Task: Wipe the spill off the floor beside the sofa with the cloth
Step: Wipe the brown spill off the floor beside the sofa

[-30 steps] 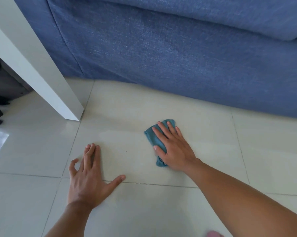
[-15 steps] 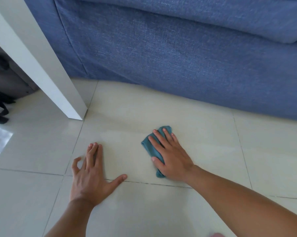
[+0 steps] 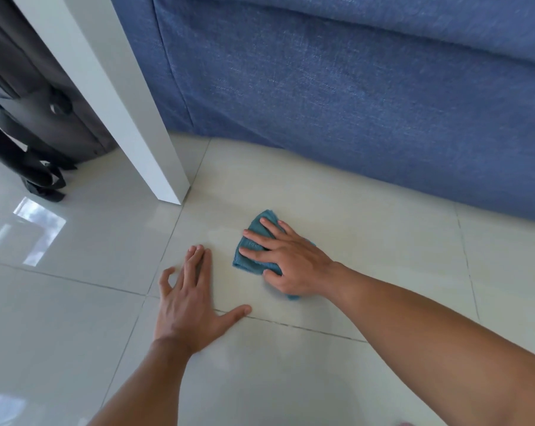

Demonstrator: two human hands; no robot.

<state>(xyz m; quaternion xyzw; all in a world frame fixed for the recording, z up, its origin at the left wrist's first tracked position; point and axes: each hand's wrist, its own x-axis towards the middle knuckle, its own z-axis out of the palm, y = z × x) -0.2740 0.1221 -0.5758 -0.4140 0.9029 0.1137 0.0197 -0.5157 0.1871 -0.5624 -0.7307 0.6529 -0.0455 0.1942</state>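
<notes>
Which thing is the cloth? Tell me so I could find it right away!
Find the big blue sofa and look down to the pale tiled floor in front of it. The cloth lies there, pressed flat under the right hand. It is the only small teal thing, rumpled and folded.

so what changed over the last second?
The right hand slid the cloth left across the floor, toward the left hand, fingers flat on it throughout. The left hand stayed planted on the tile. The sofa and white table leg are unmoved; the camera shifted.
</notes>
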